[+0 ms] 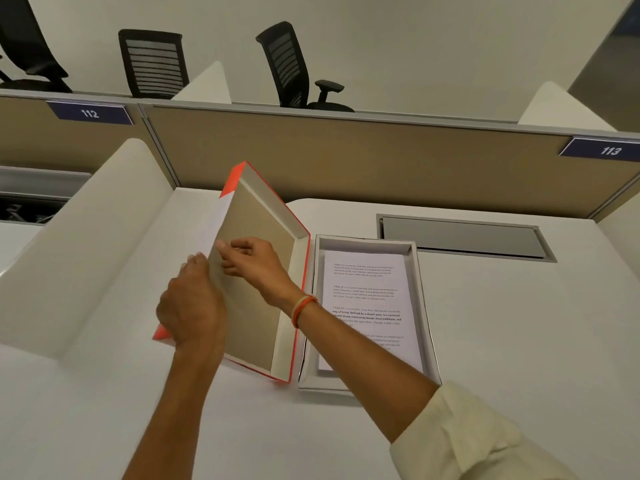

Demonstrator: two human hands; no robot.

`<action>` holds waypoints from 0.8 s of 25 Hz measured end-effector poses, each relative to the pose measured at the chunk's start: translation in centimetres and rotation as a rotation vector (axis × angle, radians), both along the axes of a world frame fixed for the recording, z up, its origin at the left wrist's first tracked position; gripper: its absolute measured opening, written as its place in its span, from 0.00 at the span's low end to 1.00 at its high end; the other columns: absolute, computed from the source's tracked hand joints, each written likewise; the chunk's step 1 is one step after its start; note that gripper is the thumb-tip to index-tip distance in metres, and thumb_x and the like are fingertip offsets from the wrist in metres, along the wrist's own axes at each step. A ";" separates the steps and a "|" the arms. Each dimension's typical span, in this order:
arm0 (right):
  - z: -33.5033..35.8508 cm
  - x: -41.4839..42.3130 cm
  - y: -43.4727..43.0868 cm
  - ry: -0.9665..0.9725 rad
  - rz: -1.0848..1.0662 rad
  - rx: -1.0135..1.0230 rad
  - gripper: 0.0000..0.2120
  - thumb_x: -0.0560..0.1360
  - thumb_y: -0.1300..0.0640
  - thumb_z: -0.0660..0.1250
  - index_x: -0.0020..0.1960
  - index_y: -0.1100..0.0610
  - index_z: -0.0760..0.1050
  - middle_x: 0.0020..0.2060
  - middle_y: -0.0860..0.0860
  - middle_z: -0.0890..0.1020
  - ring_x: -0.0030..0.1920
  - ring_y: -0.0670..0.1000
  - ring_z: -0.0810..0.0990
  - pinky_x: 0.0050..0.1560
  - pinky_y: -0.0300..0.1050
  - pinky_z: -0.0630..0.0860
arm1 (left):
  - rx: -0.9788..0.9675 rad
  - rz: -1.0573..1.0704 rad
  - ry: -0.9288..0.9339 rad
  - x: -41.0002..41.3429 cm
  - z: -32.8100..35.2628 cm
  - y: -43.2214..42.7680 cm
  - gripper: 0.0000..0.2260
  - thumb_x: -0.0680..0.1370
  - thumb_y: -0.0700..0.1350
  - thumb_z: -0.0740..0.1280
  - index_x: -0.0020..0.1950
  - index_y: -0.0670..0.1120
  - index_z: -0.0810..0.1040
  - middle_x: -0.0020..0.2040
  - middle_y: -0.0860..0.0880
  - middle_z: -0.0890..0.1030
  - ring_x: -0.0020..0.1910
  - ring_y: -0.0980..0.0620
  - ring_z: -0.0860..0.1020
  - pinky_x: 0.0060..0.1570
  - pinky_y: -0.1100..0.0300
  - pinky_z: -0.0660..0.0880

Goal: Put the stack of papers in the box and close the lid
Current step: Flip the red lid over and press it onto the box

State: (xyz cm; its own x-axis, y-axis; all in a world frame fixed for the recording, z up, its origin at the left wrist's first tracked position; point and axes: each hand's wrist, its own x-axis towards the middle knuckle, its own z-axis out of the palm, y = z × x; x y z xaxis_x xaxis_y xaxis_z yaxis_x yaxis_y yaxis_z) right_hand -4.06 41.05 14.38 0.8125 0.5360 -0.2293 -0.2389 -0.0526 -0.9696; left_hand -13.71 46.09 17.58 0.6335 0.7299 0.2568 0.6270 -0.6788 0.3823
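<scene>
**Lid Raised, Papers Seated in Box**

Partition labels read "112" (90, 113) and "113" (610, 151). The stack of printed white papers (367, 299) lies inside the open white cardboard box (427, 306) on the white counter (519, 323); its text is too small to read. The orange-edged cardboard lid (263, 271) stands tilted just left of the box. The left hand (188, 306) grips the lid's outer edge; the right hand (254, 261), wrist banded, has its fingers pinching the same edge from inside.
</scene>
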 end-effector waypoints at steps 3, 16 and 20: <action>1.4 0.5 0.4 0.033 0.015 0.068 0.23 0.74 0.53 0.71 0.64 0.65 0.73 0.51 0.59 0.83 0.46 0.53 0.85 0.48 0.43 0.83 | 0.010 -0.064 0.033 -0.1 1.0 -1.8 0.16 0.81 0.37 0.61 0.69 0.39 0.74 0.59 0.34 0.82 0.52 0.31 0.82 0.52 0.39 0.79; 5.6 2.5 -15.4 0.203 -0.117 0.173 0.10 0.77 0.66 0.66 0.57 0.64 0.77 0.54 0.58 0.83 0.50 0.54 0.84 0.51 0.47 0.83 | -1.026 -0.215 -0.048 3.0 -4.8 0.7 0.29 0.79 0.65 0.55 0.75 0.50 0.66 0.75 0.46 0.70 0.70 0.44 0.72 0.70 0.46 0.68; 4.6 2.0 -23.0 0.262 -0.113 0.288 0.10 0.79 0.65 0.63 0.59 0.61 0.76 0.49 0.55 0.85 0.49 0.53 0.85 0.51 0.49 0.83 | -1.552 -0.250 0.066 3.5 -11.1 -1.1 0.29 0.76 0.68 0.57 0.72 0.55 0.71 0.66 0.43 0.78 0.62 0.40 0.78 0.60 0.40 0.76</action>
